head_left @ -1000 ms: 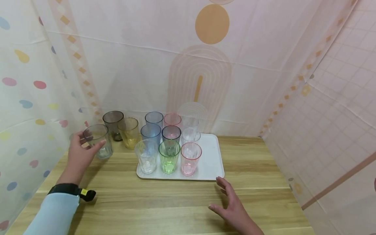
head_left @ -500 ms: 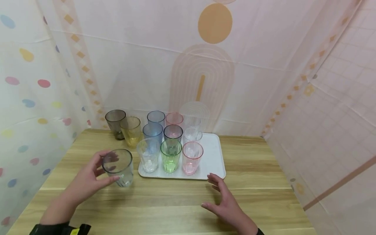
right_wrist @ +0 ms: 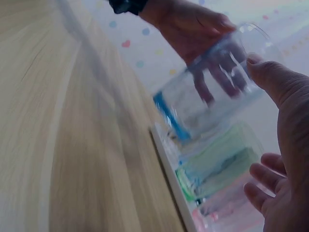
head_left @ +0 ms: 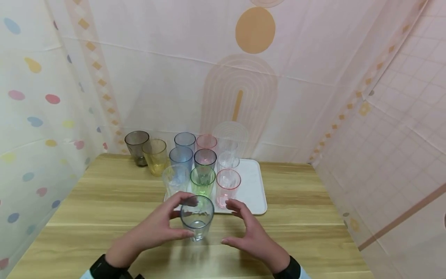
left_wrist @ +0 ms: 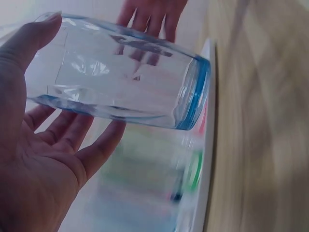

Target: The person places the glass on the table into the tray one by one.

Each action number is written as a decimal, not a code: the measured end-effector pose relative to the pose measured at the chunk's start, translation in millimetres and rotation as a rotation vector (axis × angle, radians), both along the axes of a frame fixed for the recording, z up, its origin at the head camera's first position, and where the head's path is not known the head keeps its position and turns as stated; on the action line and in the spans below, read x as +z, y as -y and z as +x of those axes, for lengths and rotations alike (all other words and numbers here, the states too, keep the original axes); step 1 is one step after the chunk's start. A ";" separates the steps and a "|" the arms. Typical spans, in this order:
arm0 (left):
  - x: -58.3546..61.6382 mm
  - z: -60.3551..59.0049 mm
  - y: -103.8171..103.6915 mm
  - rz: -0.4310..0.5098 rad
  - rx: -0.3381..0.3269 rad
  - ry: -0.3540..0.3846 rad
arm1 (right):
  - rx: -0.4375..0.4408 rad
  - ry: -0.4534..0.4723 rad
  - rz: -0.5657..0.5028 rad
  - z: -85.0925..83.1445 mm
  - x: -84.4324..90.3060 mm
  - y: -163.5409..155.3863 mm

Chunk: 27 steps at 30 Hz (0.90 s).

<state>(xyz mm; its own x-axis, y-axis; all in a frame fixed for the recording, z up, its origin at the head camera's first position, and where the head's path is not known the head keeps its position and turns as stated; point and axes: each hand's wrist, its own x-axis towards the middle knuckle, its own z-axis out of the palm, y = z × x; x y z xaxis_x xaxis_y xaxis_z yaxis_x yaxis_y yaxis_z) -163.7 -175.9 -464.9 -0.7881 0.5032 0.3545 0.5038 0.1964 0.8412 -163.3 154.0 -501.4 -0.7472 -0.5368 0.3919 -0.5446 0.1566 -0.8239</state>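
Midway, by the look of it: the clear cup (head_left: 196,217) sits low in the frame's centre, gripped by the left hand (head_left: 158,228), just short of the white tray (head_left: 256,186). Beside it the right hand (head_left: 252,234) hovers with relaxed fingers. Grey (head_left: 136,147) and yellow (head_left: 155,156) cups remain off-tray, upper left.

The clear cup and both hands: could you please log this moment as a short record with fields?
held item: clear cup, upright, above the table
left hand: grips the cup, thumb and fingers round it
right hand: fingers spread, beside the cup, no contact visible
tray: white, behind the cup, carries coloured cups
off tray: grey cup and yellow cup, back left
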 end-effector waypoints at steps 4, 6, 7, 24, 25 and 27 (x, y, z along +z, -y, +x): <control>-1.0 -3.3 -24.7 0.044 -0.093 0.011 | 0.060 -0.043 -0.034 -0.8 6.9 9.6; -1.1 -4.1 -33.5 0.059 -0.129 0.025 | 0.068 -0.060 -0.051 0.1 8.7 12.5; -1.0 -4.1 -36.9 0.062 -0.140 0.029 | 0.067 -0.061 -0.059 0.7 9.2 13.5; -7.3 -1.9 -26.7 -0.237 0.059 -0.139 | -0.017 -0.062 -0.084 2.5 3.3 6.5; -9.4 -1.9 -20.7 -0.285 0.099 -0.167 | -0.030 -0.045 -0.082 1.8 2.8 3.9; -14.9 -2.2 -6.4 -0.380 0.182 -0.216 | -0.061 -0.004 -0.077 0.5 2.4 -1.8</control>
